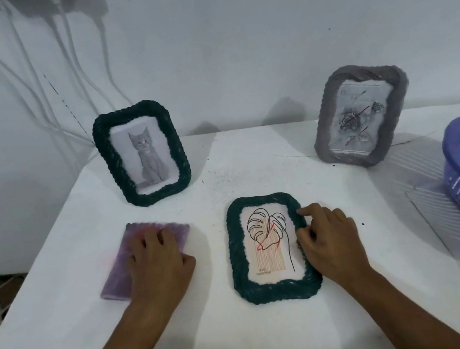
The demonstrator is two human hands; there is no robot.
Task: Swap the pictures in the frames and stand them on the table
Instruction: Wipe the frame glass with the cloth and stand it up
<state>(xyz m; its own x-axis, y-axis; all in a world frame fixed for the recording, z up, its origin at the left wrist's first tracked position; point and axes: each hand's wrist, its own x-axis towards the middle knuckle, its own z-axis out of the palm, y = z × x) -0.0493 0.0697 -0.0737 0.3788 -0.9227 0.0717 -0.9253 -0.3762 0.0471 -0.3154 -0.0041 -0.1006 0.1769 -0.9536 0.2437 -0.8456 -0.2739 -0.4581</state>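
The right hand [327, 237] pinches the flat leaf frame [269, 249] at its 3 o'clock edge, probably to lift it; the left hand [158, 262] presses flat, fingers spread, on the purple frame [118, 281].

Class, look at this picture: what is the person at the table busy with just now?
A person is working with picture frames on a white table. The left hand rests on a purple frame lying flat. The right hand touches the edge of a green frame with a leaf drawing, also flat. Behind, a cat frame and a grey rose frame stand upright.
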